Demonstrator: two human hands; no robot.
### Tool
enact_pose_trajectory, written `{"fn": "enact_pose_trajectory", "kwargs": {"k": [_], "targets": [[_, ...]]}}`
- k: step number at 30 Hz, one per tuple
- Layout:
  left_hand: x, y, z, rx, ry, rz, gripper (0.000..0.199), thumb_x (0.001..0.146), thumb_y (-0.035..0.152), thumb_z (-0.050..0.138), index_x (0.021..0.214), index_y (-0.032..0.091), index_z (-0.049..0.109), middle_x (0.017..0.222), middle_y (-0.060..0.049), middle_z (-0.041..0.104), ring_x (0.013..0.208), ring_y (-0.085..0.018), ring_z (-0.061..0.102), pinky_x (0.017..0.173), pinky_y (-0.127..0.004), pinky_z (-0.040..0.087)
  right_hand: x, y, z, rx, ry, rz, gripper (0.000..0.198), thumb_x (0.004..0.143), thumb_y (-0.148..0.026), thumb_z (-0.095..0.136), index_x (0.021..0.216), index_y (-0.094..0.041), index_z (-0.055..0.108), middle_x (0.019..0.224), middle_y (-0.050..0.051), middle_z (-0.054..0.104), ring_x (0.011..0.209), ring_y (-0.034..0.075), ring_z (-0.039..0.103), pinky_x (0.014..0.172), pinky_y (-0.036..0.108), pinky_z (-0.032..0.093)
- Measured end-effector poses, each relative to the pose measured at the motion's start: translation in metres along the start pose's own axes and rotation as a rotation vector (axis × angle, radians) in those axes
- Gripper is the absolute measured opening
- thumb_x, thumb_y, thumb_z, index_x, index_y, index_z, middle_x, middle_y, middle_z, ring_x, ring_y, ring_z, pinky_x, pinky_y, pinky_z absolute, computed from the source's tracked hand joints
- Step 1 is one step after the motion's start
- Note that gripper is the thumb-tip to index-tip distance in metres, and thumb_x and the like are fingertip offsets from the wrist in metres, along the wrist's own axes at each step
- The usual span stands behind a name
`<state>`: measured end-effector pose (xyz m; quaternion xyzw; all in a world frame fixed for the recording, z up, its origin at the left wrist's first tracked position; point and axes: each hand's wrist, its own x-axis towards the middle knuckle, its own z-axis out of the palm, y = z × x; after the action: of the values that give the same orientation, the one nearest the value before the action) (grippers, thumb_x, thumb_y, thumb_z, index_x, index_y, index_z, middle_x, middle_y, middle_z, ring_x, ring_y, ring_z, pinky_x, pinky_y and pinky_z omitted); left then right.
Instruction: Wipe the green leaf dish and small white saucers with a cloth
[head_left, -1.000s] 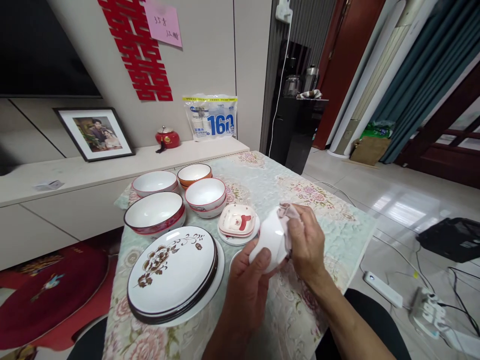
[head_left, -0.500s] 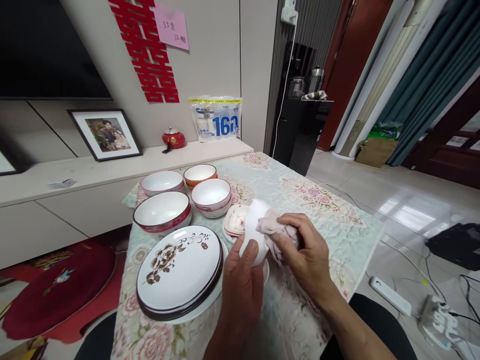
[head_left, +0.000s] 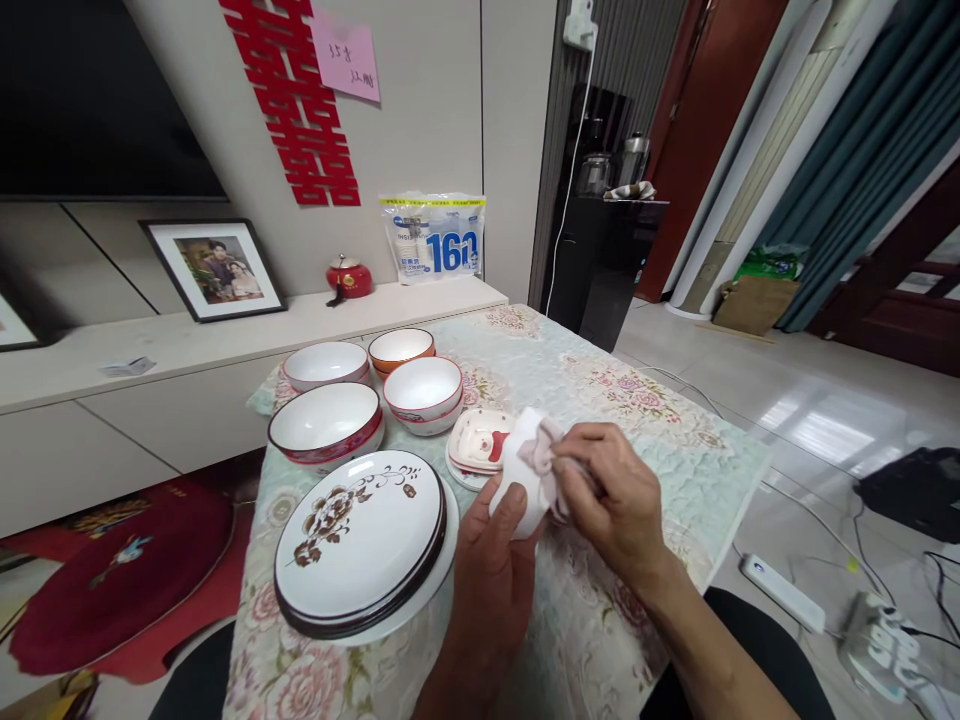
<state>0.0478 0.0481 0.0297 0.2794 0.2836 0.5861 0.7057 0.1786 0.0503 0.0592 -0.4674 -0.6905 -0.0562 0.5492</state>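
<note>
Gripping the dish point(head_left: 516, 492): the left hand point(head_left: 491, 550) holds its lower left part, thumb laid flat on the near face. The right hand point(head_left: 611, 495) pinches a bunched cloth point(head_left: 541, 458) against the right side of the dish. Position: dish raised above the table point(head_left: 555, 370), in front of the small dishes point(head_left: 478, 432) and hiding part of their right edge. Left clearance — narrow; the plates point(head_left: 360, 540) are stacked just beside the left hand, with a wider white plate point(head_left: 451, 520) projecting at the right. The bowls point(head_left: 424, 385) stand behind the plates, toward the table's left edge. Right clearance — wider; patterned tablecloth point(head_left: 630, 388) extends from the right hand to the table's right edge. The far edge lies near the low cabinet point(head_left: 330, 318).
</note>
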Motion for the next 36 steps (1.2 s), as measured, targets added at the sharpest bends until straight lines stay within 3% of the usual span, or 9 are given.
{"fn": "enact_pose_trajectory", "kwargs": {"k": [4,9,14,18,24,27,30,34,36], "targets": [[-0.001,0.000,0.007,-0.117,0.012,-0.141,0.037,0.079,0.034,0.078,0.113,0.022,0.074,0.118,-0.012,0.075,0.108,-0.030,0.070,0.087,-0.039,0.057,-0.002,0.001,0.006,-0.087,0.131,0.013,0.014,0.090,-0.010,0.059,0.098,-0.020,0.064,0.093,0.007,0.061,0.089,0.021,0.060,0.075,0.036,0.051],[-0.002,0.006,0.006,-0.078,-0.011,-0.121,0.037,0.079,0.034,0.077,0.113,0.022,0.073,0.102,-0.010,0.077,0.097,-0.027,0.072,0.085,-0.037,0.057,-0.014,-0.018,0.014,-0.035,-0.049,-0.142,0.017,0.088,-0.010,0.059,0.102,-0.019,0.061,0.090,0.007,0.063,0.084,0.022,0.057,0.073,0.039,0.047],[-0.006,0.003,0.011,0.058,-0.110,-0.090,0.028,0.080,0.035,0.076,0.104,0.020,0.076,0.096,-0.008,0.076,0.094,-0.025,0.069,0.085,-0.032,0.054,-0.009,-0.009,0.007,-0.114,0.020,-0.179,0.012,0.088,-0.014,0.061,0.098,-0.021,0.065,0.096,0.008,0.063,0.096,0.026,0.054,0.086,0.047,0.045],[-0.008,0.001,0.010,0.305,-0.166,-0.011,0.033,0.082,0.038,0.072,0.107,0.016,0.074,0.090,-0.006,0.073,0.087,-0.023,0.063,0.081,-0.032,0.049,0.000,0.006,-0.001,0.032,0.101,0.040,0.010,0.092,-0.017,0.056,0.094,-0.021,0.064,0.101,0.007,0.065,0.101,0.024,0.060,0.091,0.042,0.048],[-0.014,0.013,0.007,0.592,-0.359,-0.037,0.029,0.089,0.044,0.062,0.088,0.015,0.069,0.066,0.003,0.050,0.060,-0.011,0.038,0.056,-0.024,0.031,0.008,0.027,-0.018,0.427,0.072,0.751,0.026,0.090,-0.046,0.063,0.089,-0.021,0.069,0.076,0.001,0.069,0.061,0.015,0.059,0.057,0.027,0.046],[-0.015,0.011,0.009,0.540,-0.366,-0.084,0.027,0.088,0.042,0.063,0.085,0.015,0.067,0.062,0.005,0.042,0.059,-0.010,0.031,0.053,-0.024,0.026,0.009,0.031,-0.018,0.582,0.077,0.930,0.033,0.085,-0.052,0.067,0.085,-0.019,0.070,0.068,0.001,0.069,0.051,0.013,0.054,0.047,0.024,0.040],[-0.012,0.005,0.009,0.409,-0.284,-0.079,0.028,0.086,0.040,0.065,0.097,0.014,0.071,0.070,0.001,0.056,0.066,-0.013,0.044,0.062,-0.024,0.037,0.004,0.024,-0.011,0.444,0.135,0.819,0.029,0.091,-0.048,0.062,0.092,-0.021,0.071,0.080,0.003,0.074,0.062,0.017,0.062,0.057,0.028,0.048],[-0.009,0.003,0.009,0.445,-0.214,0.025,0.031,0.086,0.039,0.066,0.106,0.016,0.073,0.085,-0.004,0.068,0.082,-0.020,0.057,0.076,-0.029,0.046,-0.003,0.011,-0.004,0.136,0.058,0.297,0.021,0.095,-0.028,0.057,0.108,-0.024,0.072,0.111,0.006,0.074,0.107,0.025,0.066,0.095,0.041,0.050],[-0.009,0.004,0.009,0.472,-0.187,0.061,0.029,0.085,0.037,0.067,0.104,0.016,0.074,0.090,-0.005,0.071,0.085,-0.021,0.059,0.079,-0.031,0.048,-0.002,0.009,-0.005,0.099,-0.027,0.072,0.022,0.093,-0.021,0.057,0.106,-0.024,0.074,0.108,0.006,0.074,0.111,0.026,0.065,0.100,0.044,0.048]]}}
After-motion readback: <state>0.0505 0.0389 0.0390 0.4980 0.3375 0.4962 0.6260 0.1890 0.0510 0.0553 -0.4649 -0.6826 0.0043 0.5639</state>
